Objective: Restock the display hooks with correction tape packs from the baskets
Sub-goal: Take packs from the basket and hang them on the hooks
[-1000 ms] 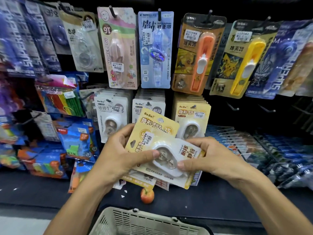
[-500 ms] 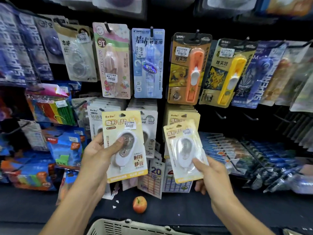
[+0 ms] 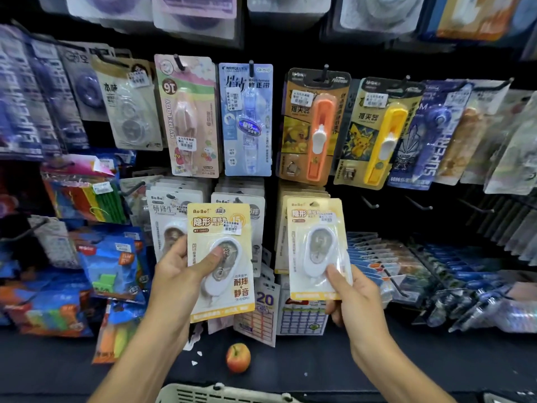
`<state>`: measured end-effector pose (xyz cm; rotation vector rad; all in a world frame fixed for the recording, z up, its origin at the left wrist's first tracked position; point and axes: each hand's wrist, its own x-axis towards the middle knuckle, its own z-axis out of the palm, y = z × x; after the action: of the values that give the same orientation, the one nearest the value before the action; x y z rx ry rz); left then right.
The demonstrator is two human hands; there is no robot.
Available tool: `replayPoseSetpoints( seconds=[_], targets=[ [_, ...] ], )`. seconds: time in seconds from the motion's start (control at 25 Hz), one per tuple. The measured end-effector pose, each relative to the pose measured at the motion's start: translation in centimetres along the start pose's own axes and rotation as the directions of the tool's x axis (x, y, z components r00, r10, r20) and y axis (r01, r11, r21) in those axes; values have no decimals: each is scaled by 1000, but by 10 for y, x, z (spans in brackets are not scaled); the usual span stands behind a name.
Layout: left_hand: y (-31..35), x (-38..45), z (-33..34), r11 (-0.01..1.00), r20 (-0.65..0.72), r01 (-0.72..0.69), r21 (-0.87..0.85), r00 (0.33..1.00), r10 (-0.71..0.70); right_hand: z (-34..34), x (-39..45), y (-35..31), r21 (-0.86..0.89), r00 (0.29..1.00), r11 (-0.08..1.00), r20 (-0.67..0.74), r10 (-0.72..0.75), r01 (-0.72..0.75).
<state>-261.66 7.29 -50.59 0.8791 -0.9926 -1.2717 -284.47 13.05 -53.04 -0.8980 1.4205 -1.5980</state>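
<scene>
Before the hung display, left hand [image 3: 174,266] pinches a yellow pack [image 3: 220,257]; right hand [image 3: 353,292] pinches another pack [image 3: 316,245].

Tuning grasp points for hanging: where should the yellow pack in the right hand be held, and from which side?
Grip the yellow pack by its lower edge, from below, as the right hand does now with the thumb on the front. The card is flat and upright, and its hang hole is at the top, so a low grip leaves the hole free for the hook. The bulging white tape case mid-card is a poorer hold.
</scene>
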Motion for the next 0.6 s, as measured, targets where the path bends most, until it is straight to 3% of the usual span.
replayPoseSetpoints(
  seconds=[0.12, 0.32, 0.4, 0.48, 0.6],
  targets=[
    [-7, 0, 4, 1000, 3, -4, 25, 1000, 4, 4, 11, -3, -2, 999, 999, 13, 47, -47],
    [-16, -4, 14, 992, 6, -30, 119, 1000, 29, 10, 8, 11, 83, 938, 935, 87, 337, -344],
    [-19, -6, 16, 985, 57, -41, 170, 998, 32, 15, 3, 13, -51, 968, 980, 156, 198, -193],
    [-21, -14, 24, 963, 211, -85, 255, 977, 31, 23, -4, 12, -161, 946, 987, 322, 24, 30],
    [-23, -19, 29, 761, 350, -344, 550, 922, 165, 30, -1, 6, -67, 930, 981, 335, -148, 180]
  ],
)
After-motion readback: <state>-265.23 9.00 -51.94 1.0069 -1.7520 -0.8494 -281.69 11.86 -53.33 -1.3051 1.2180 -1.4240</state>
